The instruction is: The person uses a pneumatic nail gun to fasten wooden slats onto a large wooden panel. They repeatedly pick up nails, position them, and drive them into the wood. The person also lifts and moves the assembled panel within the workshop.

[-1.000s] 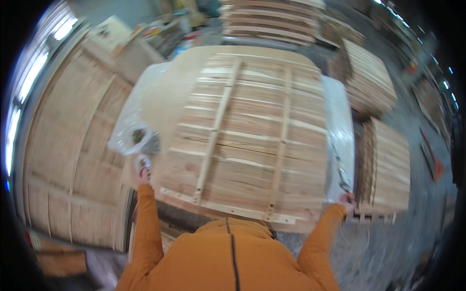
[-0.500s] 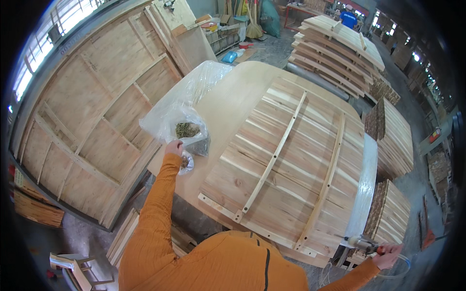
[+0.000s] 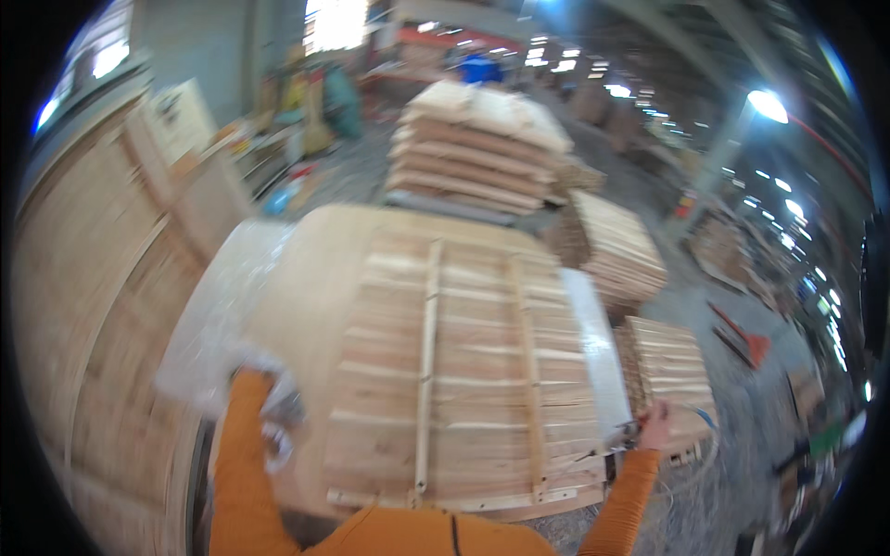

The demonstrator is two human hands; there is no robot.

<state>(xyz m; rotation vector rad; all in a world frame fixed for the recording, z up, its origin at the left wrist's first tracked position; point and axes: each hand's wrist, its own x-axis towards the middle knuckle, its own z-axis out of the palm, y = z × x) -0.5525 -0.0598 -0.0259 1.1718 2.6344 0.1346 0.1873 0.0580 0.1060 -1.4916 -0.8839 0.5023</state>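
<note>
My left hand (image 3: 254, 372) is at the mouth of a clear plastic bag (image 3: 287, 406) on the left part of the table. Blur and the bag hide its fingers. Beside that forearm lies a smaller clear bag (image 3: 276, 447) with contents too smeared to name. At the table's near right corner, my right hand (image 3: 654, 428) grips a power drill (image 3: 629, 434), its thin bit pointing left over a slatted wooden panel (image 3: 477, 371). Two long battens (image 3: 428, 361) run across this panel, with a strip along its near edge.
A large framed wooden panel (image 3: 120, 324) leans at the left. Behind the table stands a tall stack of wooden panels (image 3: 473, 148), with more stacks (image 3: 672, 361) to the right. A hose (image 3: 709, 449) trails by my right hand. A person in blue (image 3: 480, 69) is far back.
My view has swung up and right, blurring the picture. My left hand has moved from the bag's near edge to its mouth. My right hand has brought the drill closer to the panel.
</note>
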